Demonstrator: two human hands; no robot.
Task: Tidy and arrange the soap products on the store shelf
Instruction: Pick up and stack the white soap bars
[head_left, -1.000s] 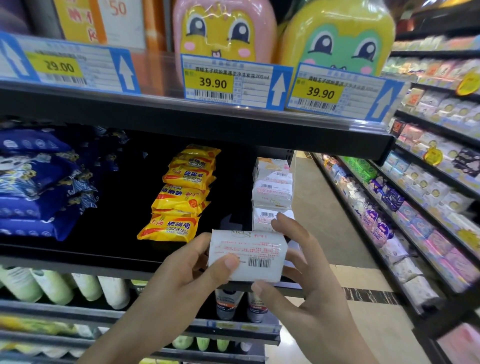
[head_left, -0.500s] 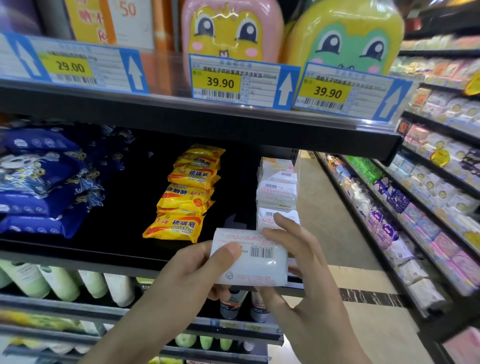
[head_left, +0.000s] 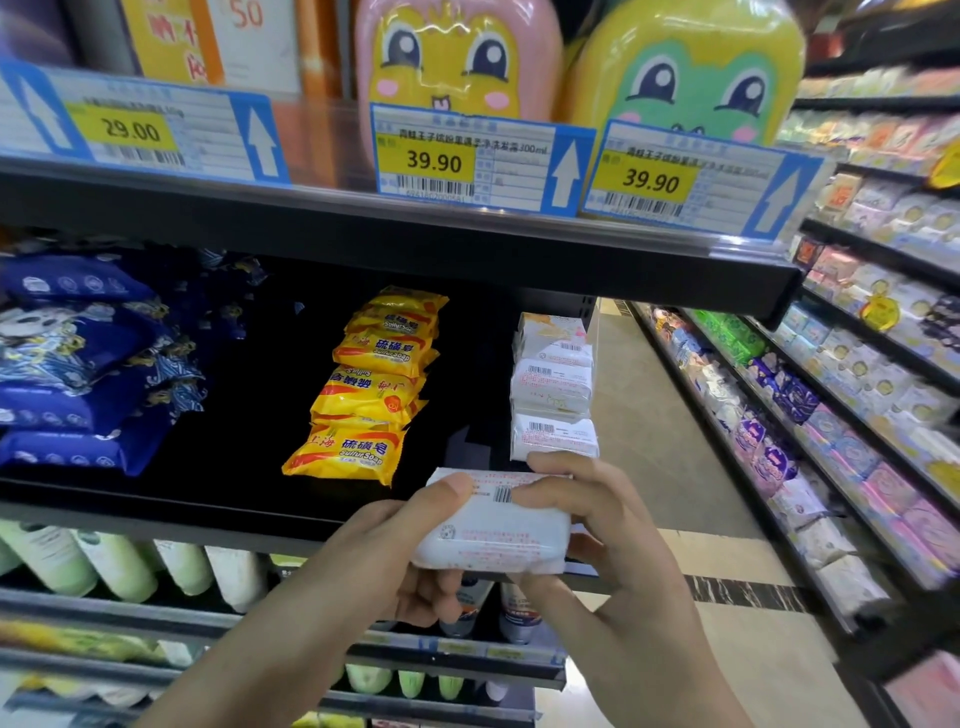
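White soap bar (head_left: 493, 525) sits low centre of the frame, gripped by both hands: left hand (head_left: 410, 561) has its thumb on top and fingers curled underneath, right hand (head_left: 597, 525) wraps the right end with fingers over the top edge. Long axis runs left to right. White stack (head_left: 553, 389) is just above and behind it, closer to the right hand, so I'd guess the bar goes up and forward from there. Looks like 4 white bars stacked, though the top is hard to tell. Yellow stack (head_left: 374, 384) to its left shows roughly 5.
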